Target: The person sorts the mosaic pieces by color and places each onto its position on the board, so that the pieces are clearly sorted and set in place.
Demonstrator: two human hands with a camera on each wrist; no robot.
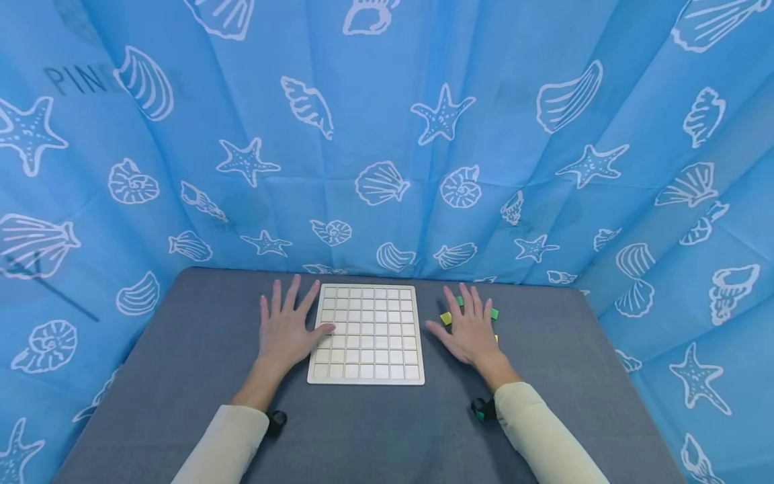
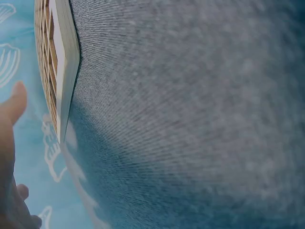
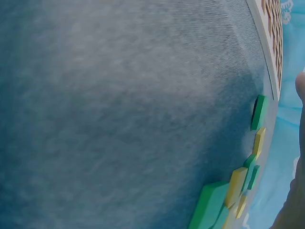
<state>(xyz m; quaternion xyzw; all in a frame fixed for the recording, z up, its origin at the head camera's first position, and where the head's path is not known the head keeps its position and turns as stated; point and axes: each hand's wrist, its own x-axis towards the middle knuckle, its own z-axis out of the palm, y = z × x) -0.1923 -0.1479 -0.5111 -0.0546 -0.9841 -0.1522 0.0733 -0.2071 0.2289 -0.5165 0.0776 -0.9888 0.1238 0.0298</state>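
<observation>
- Pale sleeves [image 1: 220, 444]: nearest the head camera, one on each forearm, both reaching forward from the near edge of view.
- Curtain [image 1: 369, 128]: blue, white prints of shells and starfish; stands behind the table and along both sides. Dark letters, partly legible, at upper left.
- Table [image 1: 363, 430]: grey, ribbed cloth-like surface in the left wrist view; far edge close to the curtain.
- Board [image 1: 367, 334]: pale, wood-like, square grid of shallow cells inside a raised rim. Lies flat towards the far side of the table, between the hands.
- Left hand [image 1: 287, 336]: at the board's left side, palm down, fingers straight and spread, released. Thumb reaches over the board's left rim; contact cannot be told.
- Right hand [image 1: 471, 336]: right of the board and apart from it, palm down, fingers spread and released, above the tiles. Whether a finger touches any tile cannot be told.
- Wrist units [image 1: 276, 421]: small, black, one beside each cuff.
- Tiles [image 3: 259, 142]: green and yellow, flat, grouped on the table right of the board, partly covered by the right hand in the head view. Right wrist view: they lie in a close cluster, some overlapping in view; exact count cannot be told.
</observation>
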